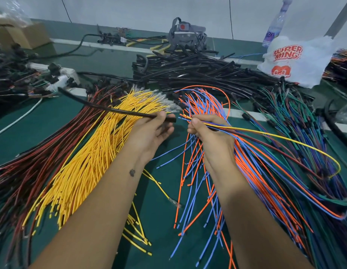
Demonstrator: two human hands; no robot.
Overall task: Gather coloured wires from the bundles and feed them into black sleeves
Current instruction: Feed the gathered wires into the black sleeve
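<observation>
The left hand pinches a black sleeve near its right end; the sleeve runs up-left over the yellow wire bundle. The right hand grips a small bunch of wires (yellow, blue, orange, dark red); tips point left toward the sleeve opening, just apart from it. The loose ends trail right, and the yellow one loops back toward the right edge of the tabletop.

Surroundings: red/black bundle at the left edge, orange/blue bundle at ctr under the right forearm, green/blue bundle at right. A pile of black sleeves lies toward the far edge. White plastic bag and bottle at the far right corner; cardboard box at the far left.
</observation>
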